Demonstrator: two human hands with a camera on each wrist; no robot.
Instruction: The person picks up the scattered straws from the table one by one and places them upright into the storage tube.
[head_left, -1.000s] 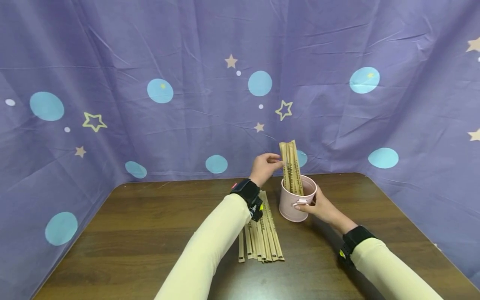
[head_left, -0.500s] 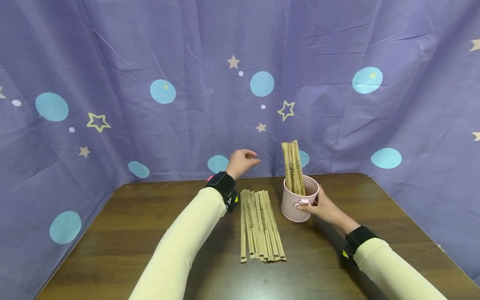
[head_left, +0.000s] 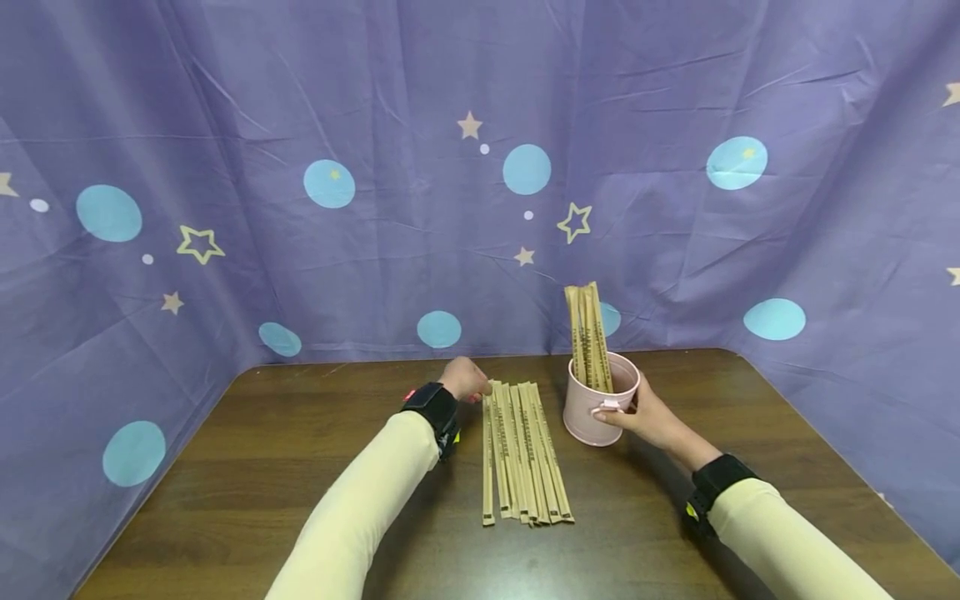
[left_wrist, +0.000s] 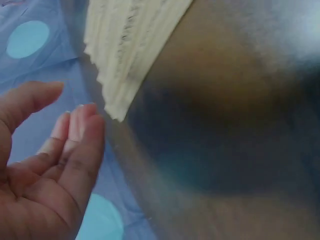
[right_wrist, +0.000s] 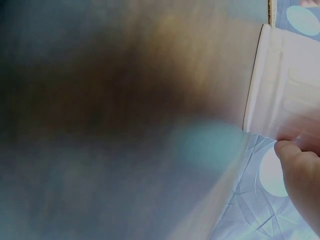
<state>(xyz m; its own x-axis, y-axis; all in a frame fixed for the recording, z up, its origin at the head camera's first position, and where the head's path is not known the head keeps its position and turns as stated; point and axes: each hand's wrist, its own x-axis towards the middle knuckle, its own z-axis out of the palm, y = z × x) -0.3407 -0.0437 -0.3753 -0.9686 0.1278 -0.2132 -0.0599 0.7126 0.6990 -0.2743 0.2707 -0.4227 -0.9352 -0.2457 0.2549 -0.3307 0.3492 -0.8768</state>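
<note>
Left hand (head_left: pixel 465 380): lowered to the far end of the flat row, fingers loosely bent with nothing between them; seen also from the left wrist (left_wrist: pixel 45 165), fingertips (left_wrist: pixel 82 117) just beside the nearest packet end, contact perhaps there but too blurred to tell.

Row of paper-wrapped chopsticks (head_left: pixel 522 450): lying flat on the table (head_left: pixel 262 467), side by side, long axis running away from the person, between the two arms; near ends uneven, the leftmost packet a little apart from the others.

Same row from the left wrist (left_wrist: pixel 130 45): pale fanned ends at the upper part, out of focus.

Right hand (head_left: pixel 645 417): curled around the side of the cup, thumb at the small handle, so the grip was clamped on the cup.

Pink cup (head_left: pixel 600 404): upright on the table, just right of the row, toward the far edge.

Cup from the right wrist (right_wrist: pixel 280 90): pale wall at the right border, a finger (right_wrist: pixel 300 175) against it, much blur.

Chopsticks in the cup (head_left: pixel 587 337): a few wrapped packets standing nearly upright, leaning slightly left, tops well above the rim.

Backdrop (head_left: pixel 225 125): purple cloth with blue dots and stars, behind and at both sides of the table.
</note>
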